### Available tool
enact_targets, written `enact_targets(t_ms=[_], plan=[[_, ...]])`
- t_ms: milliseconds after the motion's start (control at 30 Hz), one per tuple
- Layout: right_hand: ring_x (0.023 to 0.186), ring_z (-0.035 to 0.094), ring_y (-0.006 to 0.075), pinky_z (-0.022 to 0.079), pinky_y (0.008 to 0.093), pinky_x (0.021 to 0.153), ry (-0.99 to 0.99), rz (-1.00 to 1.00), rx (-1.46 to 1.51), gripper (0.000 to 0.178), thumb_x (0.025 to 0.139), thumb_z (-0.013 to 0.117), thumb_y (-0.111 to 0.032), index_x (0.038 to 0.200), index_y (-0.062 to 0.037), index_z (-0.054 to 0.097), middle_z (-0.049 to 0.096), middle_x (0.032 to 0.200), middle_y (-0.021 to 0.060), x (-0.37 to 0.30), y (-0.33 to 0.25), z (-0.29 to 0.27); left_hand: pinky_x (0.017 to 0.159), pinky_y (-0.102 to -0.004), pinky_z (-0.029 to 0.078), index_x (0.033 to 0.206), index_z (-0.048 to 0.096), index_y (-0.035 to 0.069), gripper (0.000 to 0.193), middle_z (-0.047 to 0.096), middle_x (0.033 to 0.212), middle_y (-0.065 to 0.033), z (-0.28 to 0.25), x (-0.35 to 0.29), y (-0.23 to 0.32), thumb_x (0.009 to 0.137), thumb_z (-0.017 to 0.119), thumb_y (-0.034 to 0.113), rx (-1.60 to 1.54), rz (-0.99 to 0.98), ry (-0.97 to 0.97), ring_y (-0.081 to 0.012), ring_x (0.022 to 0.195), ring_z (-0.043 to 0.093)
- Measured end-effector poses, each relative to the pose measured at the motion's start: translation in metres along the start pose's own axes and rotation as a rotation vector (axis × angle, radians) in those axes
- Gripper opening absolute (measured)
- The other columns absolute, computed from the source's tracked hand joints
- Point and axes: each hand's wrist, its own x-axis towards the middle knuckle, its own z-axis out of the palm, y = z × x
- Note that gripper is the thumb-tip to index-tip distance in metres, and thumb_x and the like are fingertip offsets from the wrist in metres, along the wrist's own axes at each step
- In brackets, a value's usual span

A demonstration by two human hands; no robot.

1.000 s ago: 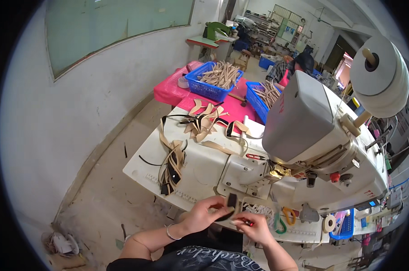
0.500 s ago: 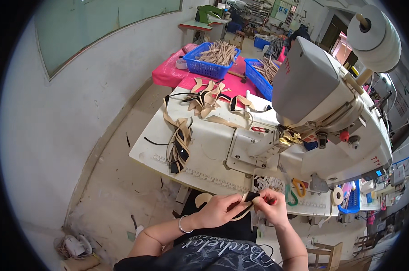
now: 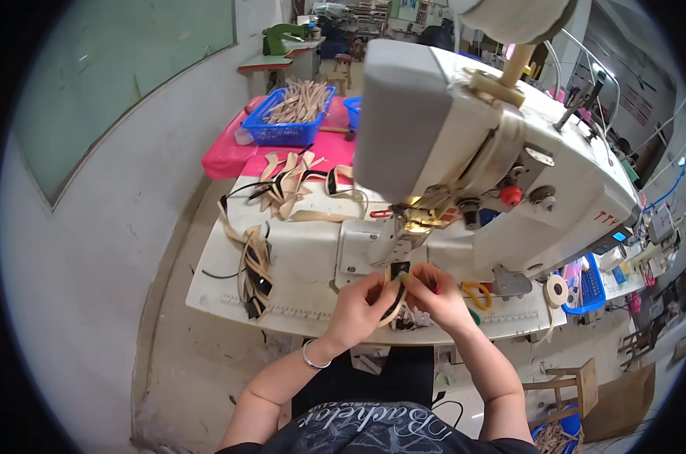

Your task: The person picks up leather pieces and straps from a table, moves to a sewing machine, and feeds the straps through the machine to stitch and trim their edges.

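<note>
Over the front edge of the white sewing table, both my hands hold a narrow beige-and-black strip [image 3: 394, 296]. My left hand [image 3: 358, 309] pinches it from the left, fingers closed. My right hand [image 3: 438, 300] grips it near its upper end with bent fingers. A small red thing shows at the right fingers; I cannot make out what it is. Just beyond the hands is the needle area [image 3: 419, 219] of a large sewing machine [image 3: 456, 136], with brass-coloured parts. A bundle of beige and black strips [image 3: 254, 268] hangs together on the table's left.
More strips [image 3: 286, 185] lie at the back of the table. Beyond, a blue basket [image 3: 282, 138] of beige strips stands on pink cloth [image 3: 220, 155]. Orange scissor handles [image 3: 477, 295] and a tape roll [image 3: 556, 290] are at right. A wooden stool [image 3: 585, 386] stands lower right.
Both hands have moved forward with the strip, from in front of the table to over its edge, close to the machine. The view has shifted, and the strip now points more upright.
</note>
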Motion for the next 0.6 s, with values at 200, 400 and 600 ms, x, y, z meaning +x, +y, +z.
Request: enact_targets(t_ms=[200,400,600], plan=[[0.05,0.04,0.0026,0.027,0.0185,0.045,0.18,-0.059,0.107,0.019,0.094,0.058,-0.023,0.084,-0.0066,0.054,0.051,0.06,-0.0013,0.03,0.015,-0.017,0.048,-0.0212,0.034,0.082,0.057,-0.001,0.021,0.052,0.061,0.0026,0.017,0.045,-0.008,0.094,0.056,0.017,0.02,-0.091,0.091,-0.0011,0.056,0.042],[0.051,0.04,0.001,0.028,0.0185,0.046,0.175,-0.095,0.088,0.022,0.094,0.056,-0.025,0.094,-0.0043,0.062,0.06,0.063,0.0006,0.041,0.018,-0.023,0.049,-0.0184,0.036,0.086,0.062,0.0,0.023,0.057,0.065,0.0023,0.013,0.065,-0.005,0.095,0.056,0.02,-0.071,-0.162,0.141,-0.001,0.057,0.047],[0.055,0.05,0.0037,0.035,0.0199,0.05,0.181,-0.143,0.11,0.022,0.095,0.056,-0.024,0.096,-0.0025,0.061,0.06,0.064,0.0013,0.047,0.025,-0.028,0.046,-0.0183,0.035,0.084,0.06,0.0,0.023,0.057,0.064,0.0024,0.014,0.074,-0.008,0.095,0.055,0.02,-0.055,-0.152,0.147,-0.0009,0.055,0.046]])
